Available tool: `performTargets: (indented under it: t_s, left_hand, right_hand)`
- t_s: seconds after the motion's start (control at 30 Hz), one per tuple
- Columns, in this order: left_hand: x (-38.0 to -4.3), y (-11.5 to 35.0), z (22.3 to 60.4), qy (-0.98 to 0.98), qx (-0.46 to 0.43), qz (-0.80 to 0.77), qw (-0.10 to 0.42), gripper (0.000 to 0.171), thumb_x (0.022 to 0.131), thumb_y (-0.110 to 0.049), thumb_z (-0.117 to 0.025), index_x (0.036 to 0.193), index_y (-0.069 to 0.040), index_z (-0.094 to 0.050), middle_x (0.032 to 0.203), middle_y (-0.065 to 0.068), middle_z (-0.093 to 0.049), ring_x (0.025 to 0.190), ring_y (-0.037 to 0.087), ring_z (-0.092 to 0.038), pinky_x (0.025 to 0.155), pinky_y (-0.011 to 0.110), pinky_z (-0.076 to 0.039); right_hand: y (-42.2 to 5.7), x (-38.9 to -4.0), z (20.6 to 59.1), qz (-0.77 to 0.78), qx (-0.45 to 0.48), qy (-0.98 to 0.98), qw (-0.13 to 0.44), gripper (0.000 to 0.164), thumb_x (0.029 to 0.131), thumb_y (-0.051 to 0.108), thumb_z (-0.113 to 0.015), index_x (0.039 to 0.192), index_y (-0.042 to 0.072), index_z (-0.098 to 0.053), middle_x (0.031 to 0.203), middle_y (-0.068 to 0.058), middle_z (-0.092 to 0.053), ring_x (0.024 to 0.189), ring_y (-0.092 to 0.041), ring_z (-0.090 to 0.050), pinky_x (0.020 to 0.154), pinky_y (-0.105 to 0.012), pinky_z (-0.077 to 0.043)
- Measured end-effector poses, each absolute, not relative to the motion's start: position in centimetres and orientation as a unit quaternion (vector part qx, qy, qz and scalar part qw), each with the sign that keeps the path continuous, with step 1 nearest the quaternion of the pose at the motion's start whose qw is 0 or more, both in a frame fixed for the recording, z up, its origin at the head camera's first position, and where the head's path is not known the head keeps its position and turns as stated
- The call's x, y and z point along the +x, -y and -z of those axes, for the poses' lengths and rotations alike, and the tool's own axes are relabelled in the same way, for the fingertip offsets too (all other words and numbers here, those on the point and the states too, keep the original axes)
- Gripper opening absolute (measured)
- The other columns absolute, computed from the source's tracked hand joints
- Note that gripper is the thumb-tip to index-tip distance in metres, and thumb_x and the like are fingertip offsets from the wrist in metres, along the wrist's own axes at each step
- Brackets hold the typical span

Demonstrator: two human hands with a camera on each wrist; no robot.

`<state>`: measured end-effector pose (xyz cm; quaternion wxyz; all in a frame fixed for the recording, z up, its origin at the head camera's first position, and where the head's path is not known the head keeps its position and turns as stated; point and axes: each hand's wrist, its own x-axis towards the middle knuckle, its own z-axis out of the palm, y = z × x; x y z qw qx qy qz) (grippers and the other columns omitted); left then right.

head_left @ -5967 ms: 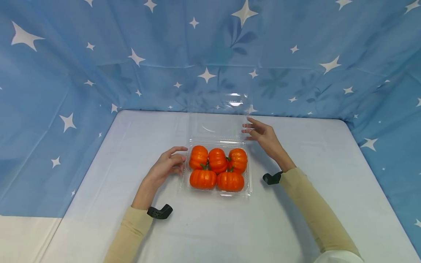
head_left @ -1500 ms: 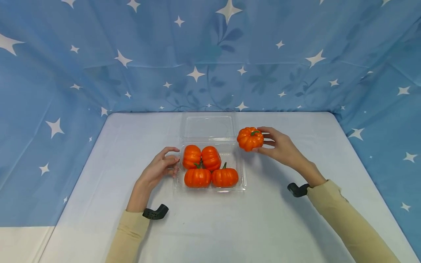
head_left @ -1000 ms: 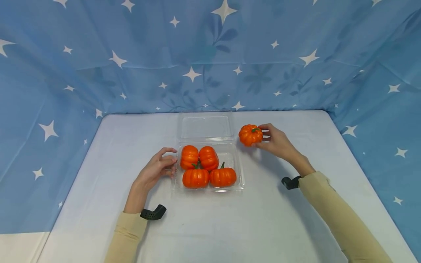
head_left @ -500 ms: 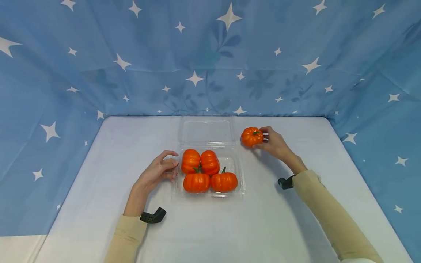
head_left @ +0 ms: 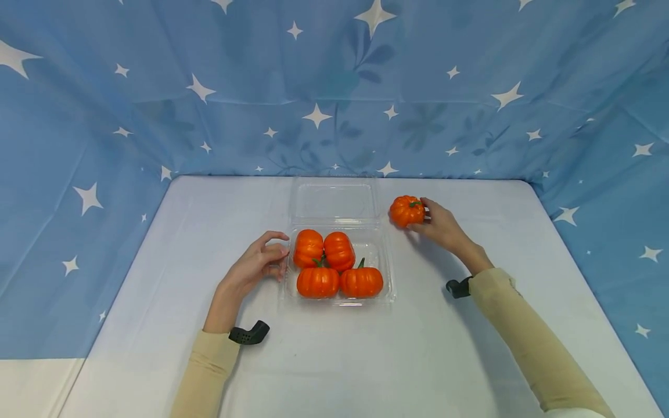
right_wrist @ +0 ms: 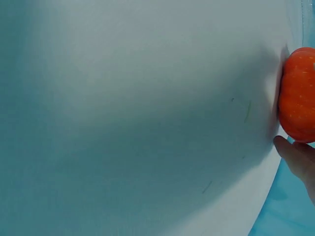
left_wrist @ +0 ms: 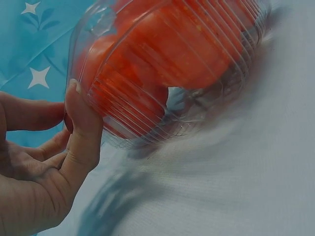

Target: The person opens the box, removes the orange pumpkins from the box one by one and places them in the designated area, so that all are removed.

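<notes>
A clear plastic clamshell box (head_left: 388,290) lies unfolded on the table, its lid (head_left: 334,200) tipped back behind it. Inside sit several small orange pumpkins (head_left: 317,283) with green stems; the box's back right part is bare. My left hand (head_left: 256,261) pinches the box's left rim between thumb (left_wrist: 83,118) and finger, as the left wrist view shows. Right of the lid, another orange pumpkin (head_left: 406,212) rests on the table. My right hand (head_left: 443,226) holds it from its right side, thumb in front and fingers behind. In the right wrist view only part of that pumpkin (right_wrist: 299,96) shows.
A white cloth covers the table (head_left: 334,360). A blue curtain (head_left: 235,116) with white stars hangs along the back and sides. Each wrist bears a small black camera, one left (head_left: 250,333) and one right (head_left: 459,288).
My right hand has taken the back right pumpkin out of the box and brought it down on the table right of the lid. The lid has tipped further back. The left hand stays at the rim.
</notes>
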<state>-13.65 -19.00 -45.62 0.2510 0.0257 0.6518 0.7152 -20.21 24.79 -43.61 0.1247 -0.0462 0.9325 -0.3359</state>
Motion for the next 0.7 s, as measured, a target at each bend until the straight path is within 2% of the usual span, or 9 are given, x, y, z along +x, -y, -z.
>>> performTargets:
  t_s: [0.13, 0.3, 0.47, 0.6, 0.7]
  left_hand:
    - [-13.7, 19.0, 45.7, -0.650, 0.027, -0.717, 0.249, 0.039, 0.105, -0.007, -0.052, 0.140, -0.003, -0.037, 0.074, 0.002, -0.060, 0.059, 0.017, -0.057, 0.058, 0.027, -0.055]
    - [-13.6, 19.1, 45.6, -0.652, 0.024, -0.718, 0.244, 0.037, 0.105, -0.006, -0.051, 0.139, -0.004, -0.037, 0.074, 0.003, -0.059, 0.058, 0.017, -0.057, 0.058, 0.027, -0.055]
    - [-13.6, 19.2, 45.6, -0.653, 0.028, -0.716, 0.246, 0.039, 0.105, -0.006, -0.051, 0.141, -0.002, -0.036, 0.073, 0.003, -0.060, 0.058, 0.017, -0.057, 0.058, 0.028, -0.056]
    - [-13.6, 19.1, 45.6, -0.653, 0.033, -0.715, 0.248, 0.040, 0.105, -0.006, -0.051, 0.141, -0.001, -0.035, 0.073, 0.002, -0.060, 0.058, 0.017, -0.058, 0.058, 0.027, -0.056]
    - [-13.6, 19.0, 45.7, -0.652, 0.036, -0.715, 0.251, 0.040, 0.105, -0.006, -0.051, 0.141, -0.002, -0.035, 0.074, 0.002, -0.060, 0.058, 0.017, -0.058, 0.058, 0.027, -0.056]
  right_hand:
    - [-24.7, -19.7, 43.3, 0.299, -0.074, -0.947, 0.093, 0.085, 0.097, 0.019, -0.069, 0.158, -0.011, -0.018, 0.158, -0.037, -0.029, 0.137, -0.054, -0.043, 0.113, -0.064, -0.039]
    - [-24.1, -18.2, 42.3, 0.296, -0.112, -0.948, 0.025, 0.074, 0.097, 0.015, -0.069, 0.154, -0.011, -0.030, 0.154, -0.036, -0.036, 0.139, -0.052, -0.041, 0.113, -0.066, -0.038]
    - [-23.1, -16.4, 41.5, 0.302, -0.149, -0.942, -0.014, 0.067, 0.096, 0.013, -0.071, 0.149, -0.011, -0.038, 0.150, -0.031, -0.044, 0.134, -0.048, -0.048, 0.107, -0.063, -0.045]
    - [-22.3, -15.0, 40.9, 0.303, -0.166, -0.938, -0.032, 0.065, 0.095, 0.015, -0.074, 0.148, -0.007, -0.042, 0.149, -0.027, -0.047, 0.131, -0.045, -0.052, 0.106, -0.061, -0.048]
    - [-21.5, -13.9, 40.3, 0.309, -0.175, -0.935, -0.021, 0.064, 0.095, 0.020, -0.074, 0.147, -0.004, -0.045, 0.149, -0.024, -0.049, 0.132, -0.042, -0.052, 0.107, -0.060, -0.048]
